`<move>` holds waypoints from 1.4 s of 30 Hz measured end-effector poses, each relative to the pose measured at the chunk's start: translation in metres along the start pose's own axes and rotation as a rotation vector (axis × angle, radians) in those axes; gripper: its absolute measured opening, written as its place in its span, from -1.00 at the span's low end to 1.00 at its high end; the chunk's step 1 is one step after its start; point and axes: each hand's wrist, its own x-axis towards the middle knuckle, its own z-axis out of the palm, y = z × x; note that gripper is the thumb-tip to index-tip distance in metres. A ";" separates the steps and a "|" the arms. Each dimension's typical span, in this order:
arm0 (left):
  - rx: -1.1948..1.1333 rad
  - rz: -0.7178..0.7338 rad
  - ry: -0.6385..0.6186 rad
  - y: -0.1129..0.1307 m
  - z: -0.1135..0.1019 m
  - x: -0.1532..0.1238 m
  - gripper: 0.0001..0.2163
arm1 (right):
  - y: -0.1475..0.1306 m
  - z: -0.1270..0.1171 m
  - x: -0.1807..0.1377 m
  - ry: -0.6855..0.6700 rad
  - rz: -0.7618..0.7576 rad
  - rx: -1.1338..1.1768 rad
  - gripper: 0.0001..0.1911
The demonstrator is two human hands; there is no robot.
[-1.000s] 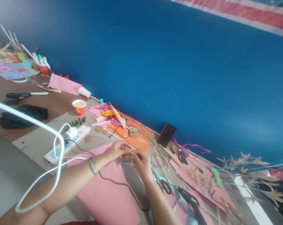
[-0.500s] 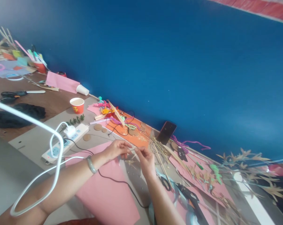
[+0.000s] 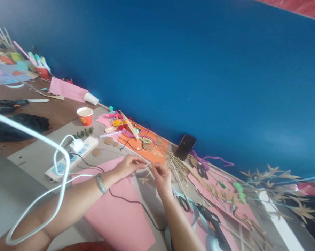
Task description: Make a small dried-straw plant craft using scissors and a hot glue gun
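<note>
A small thin piece (image 3: 148, 165) is held between the two hands, above the counter (image 3: 153, 200) and just beyond the pink sheet (image 3: 118, 216). The grip of the left hand (image 3: 128, 165) is closed in a pinch at one side of the piece; the grip of the right hand (image 3: 162, 177) is closed on the other side, with thumb and forefinger together. A fingertip hold is presumably used because the piece is too slight for a full grasp and can be steadied from both sides.

The phone (image 3: 185, 147) is leaned against the blue wall (image 3: 157, 76), by which it is apparently propped. The paper cup (image 3: 85, 116) is stood upright, well apart from the hands, where knocking is less likely. Dried stalks (image 3: 188, 169) and scissors (image 3: 183, 204) are laid near the right hand, probably within easy reach.

The piece is largely covered by the fingertips; its material and full shape cannot be made out. The scissors are partly hidden by the right forearm. The left forearm is crossed by a white cable (image 3: 64, 195), which is cut off at the left edge. The black tool (image 3: 212, 219) at lower right cannot be identified with certainty.
</note>
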 end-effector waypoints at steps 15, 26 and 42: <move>-0.206 -0.209 -0.227 0.026 0.003 -0.012 -0.73 | -0.001 0.000 -0.001 0.085 0.032 0.073 -0.75; -0.473 -0.192 -0.152 0.021 0.001 -0.007 -0.75 | -0.003 0.001 -0.002 0.079 -0.001 0.076 -0.77; -0.415 -0.246 -0.120 0.018 0.004 -0.009 -0.75 | 0.000 0.006 -0.010 0.026 -0.479 -0.257 -0.90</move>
